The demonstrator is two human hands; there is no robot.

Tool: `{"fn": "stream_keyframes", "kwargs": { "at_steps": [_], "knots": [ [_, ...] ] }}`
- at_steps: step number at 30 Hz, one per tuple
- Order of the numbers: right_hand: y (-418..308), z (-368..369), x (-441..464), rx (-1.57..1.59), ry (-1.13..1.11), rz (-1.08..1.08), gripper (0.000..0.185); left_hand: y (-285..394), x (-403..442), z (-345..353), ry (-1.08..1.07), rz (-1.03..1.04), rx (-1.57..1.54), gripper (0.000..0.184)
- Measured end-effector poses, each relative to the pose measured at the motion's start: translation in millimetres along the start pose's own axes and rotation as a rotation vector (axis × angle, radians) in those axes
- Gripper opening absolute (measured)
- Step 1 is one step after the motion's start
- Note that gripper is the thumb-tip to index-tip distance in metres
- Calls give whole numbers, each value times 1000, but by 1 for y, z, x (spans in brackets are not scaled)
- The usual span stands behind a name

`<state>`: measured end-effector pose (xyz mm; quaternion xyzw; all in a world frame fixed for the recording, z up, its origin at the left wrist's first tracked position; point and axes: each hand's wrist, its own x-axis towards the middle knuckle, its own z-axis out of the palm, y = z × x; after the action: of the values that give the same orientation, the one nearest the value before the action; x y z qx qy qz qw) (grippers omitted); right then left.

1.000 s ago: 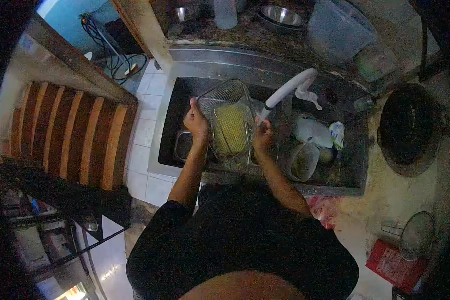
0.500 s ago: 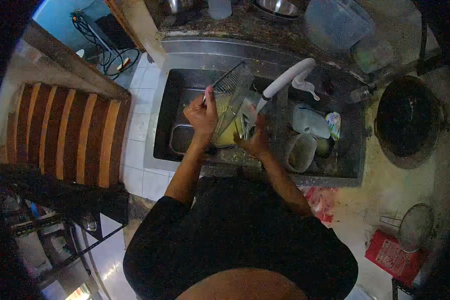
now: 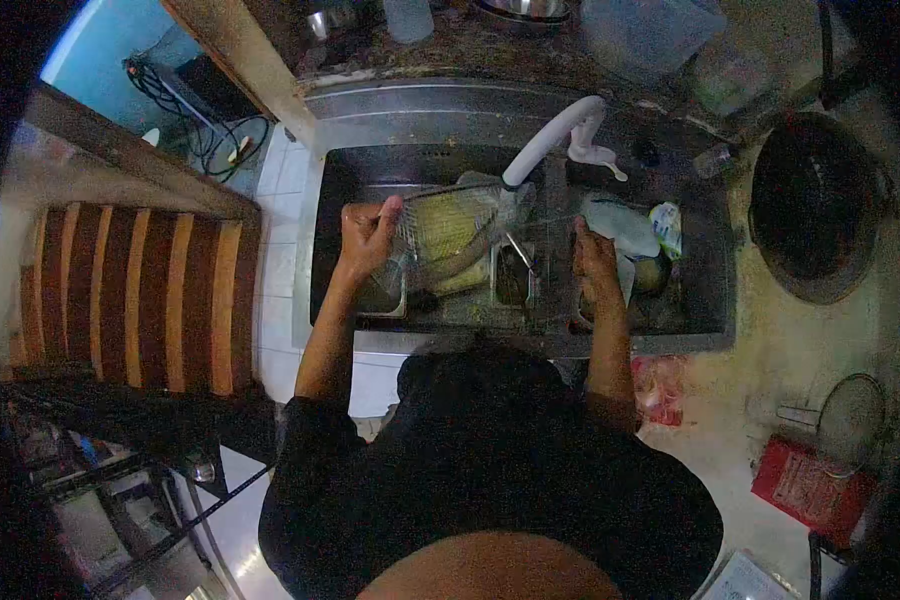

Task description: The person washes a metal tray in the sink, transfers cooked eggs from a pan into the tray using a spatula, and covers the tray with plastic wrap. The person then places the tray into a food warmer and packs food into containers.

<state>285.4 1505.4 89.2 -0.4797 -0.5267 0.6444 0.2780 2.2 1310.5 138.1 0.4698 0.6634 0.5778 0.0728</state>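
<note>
My left hand is closed on the left rim of a wire mesh basket, which is tilted over the left part of the sink. Under and through the mesh a yellow surface shows. A white faucet hose arches over the basket's right end, with its metal tip near a small metal compartment. Farther right, my right hand is apart from the basket's clear outline, its fingers curled beside a pale container. Whatever it grips is too faint to name.
A colourful packet lies at the sink's right. Metal bowls and a translucent tub stand behind the sink. On the right are a dark wok, a round strainer and a red item. Wooden steps are left.
The basket was between both hands, then tipped steeply, and now lies flatter. My left hand has moved left; my right hand has moved right, away from the faucet tip. The view has shifted.
</note>
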Motion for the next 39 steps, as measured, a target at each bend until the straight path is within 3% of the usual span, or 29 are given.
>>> {"fn": "stream_keyframes", "kwargs": {
  "at_steps": [3,5,8,11,17,18,19,20,21,23,24,26,28,29,31,34,36,38,39],
  "knots": [
    [18,-15,5,78,-7,-24,51,7,-10,9,-40,-38,68,51],
    [17,-11,8,28,127,70,51,7,-9,12,-45,4,128,51],
    [2,-18,4,-95,84,13,52,6,-13,11,-72,-106,152,53],
    [-6,-13,-4,-107,78,-88,52,3,-15,18,-5,-268,-61,55],
    [-1,23,-6,-433,241,-324,48,-27,-2,40,89,-207,183,58],
    [16,45,-4,-316,197,-437,38,-23,-2,48,119,-218,304,58],
    [32,68,-2,-199,138,-545,33,-17,-4,58,147,-264,216,57],
    [37,82,-8,-267,17,-451,32,-11,-5,73,174,-311,130,57],
    [30,109,-19,-340,88,-642,35,-6,-7,86,201,-359,44,56],
    [35,125,-19,-481,71,-710,41,-4,-8,108,265,-326,-227,56],
    [43,126,-16,-549,-18,-585,43,-4,-10,116,301,-311,-361,56],
    [38,139,-19,-362,-61,-544,56,-4,-12,122,153,-579,-539,51],
    [48,124,14,399,-444,-143,61,-2,-14,138,120,-778,-883,46],
    [65,116,22,354,-440,-262,62,1,-14,153,163,-828,-1138,44],
    [100,103,38,269,-409,-498,63,-6,-19,177,162,-724,-1312,41],
    [137,70,73,194,-428,-341,64,-29,-23,192,35,-284,-833,43],
    [139,56,77,188,-390,-204,64,-40,-28,175,-60,37,-232,48],
    [119,63,62,276,-291,-6,64,-78,-39,181,-245,207,300,61],
    [124,67,62,324,-287,-72,60,-78,-37,170,-305,228,385,64]
  ]
}}
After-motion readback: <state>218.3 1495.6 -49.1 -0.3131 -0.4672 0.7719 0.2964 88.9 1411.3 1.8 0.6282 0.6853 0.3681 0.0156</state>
